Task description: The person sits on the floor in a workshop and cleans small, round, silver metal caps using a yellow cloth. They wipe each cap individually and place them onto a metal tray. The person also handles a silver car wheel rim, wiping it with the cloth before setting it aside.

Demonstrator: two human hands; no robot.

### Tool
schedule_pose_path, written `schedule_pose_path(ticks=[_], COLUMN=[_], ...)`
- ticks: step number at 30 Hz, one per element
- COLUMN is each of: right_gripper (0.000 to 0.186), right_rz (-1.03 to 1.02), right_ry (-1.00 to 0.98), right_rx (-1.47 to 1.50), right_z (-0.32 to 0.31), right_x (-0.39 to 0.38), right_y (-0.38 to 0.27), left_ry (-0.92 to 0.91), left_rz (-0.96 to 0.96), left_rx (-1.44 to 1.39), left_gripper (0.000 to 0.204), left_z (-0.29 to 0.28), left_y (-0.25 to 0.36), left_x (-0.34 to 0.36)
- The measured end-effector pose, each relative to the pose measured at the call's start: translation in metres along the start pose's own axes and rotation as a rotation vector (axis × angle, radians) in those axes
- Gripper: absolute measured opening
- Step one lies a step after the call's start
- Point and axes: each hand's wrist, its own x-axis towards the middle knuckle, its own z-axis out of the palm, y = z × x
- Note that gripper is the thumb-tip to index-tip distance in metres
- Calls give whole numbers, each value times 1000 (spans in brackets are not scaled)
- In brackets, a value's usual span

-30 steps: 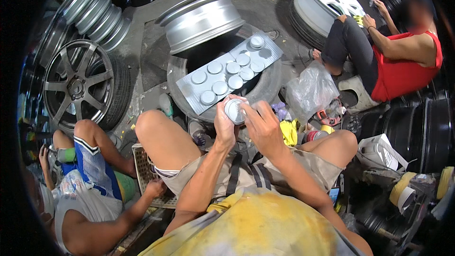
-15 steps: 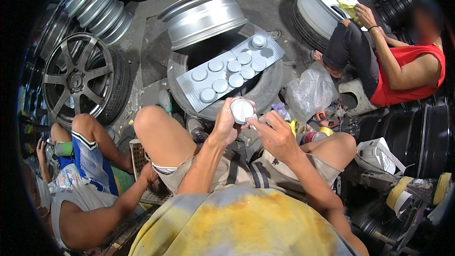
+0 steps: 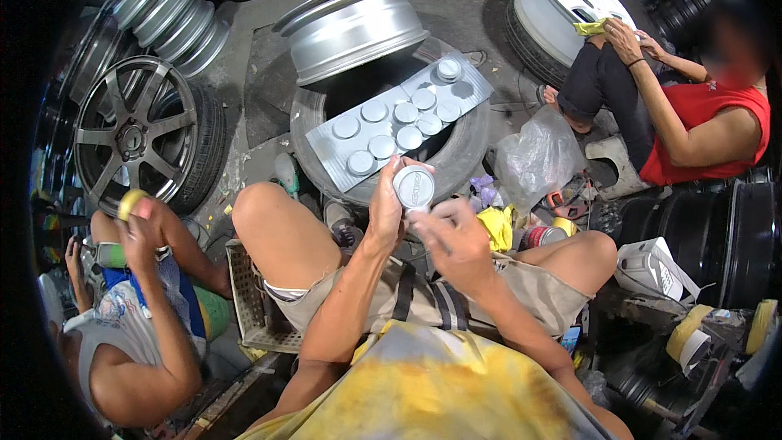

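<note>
A round silver cap was held clamped in the left hand, its face turned up, just on the near side of a tyre across which a sheet of similar caps was laid. The right hand was blurred at its lower edge, fingers bent; whether anything was pinched there could not be told. The held piece was judged light and stiff, probably slippery and easily scuffed, best gripped by its rim.
</note>
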Motion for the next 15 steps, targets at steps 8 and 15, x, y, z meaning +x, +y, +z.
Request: schedule_pose_path(ticks=[8, 15], right_gripper=[28, 22], right_rz=[-29, -164], right_ry=[236, 134], right_rx=[-56, -146], right_z=[10, 1], right_x=[35, 39], right_y=[16, 24], left_ry=[191, 160], left_rz=[238, 359], left_rx=[144, 314], left_gripper=[65, 67], left_z=[25, 14], left_y=[-1, -10], left_x=[-10, -7])
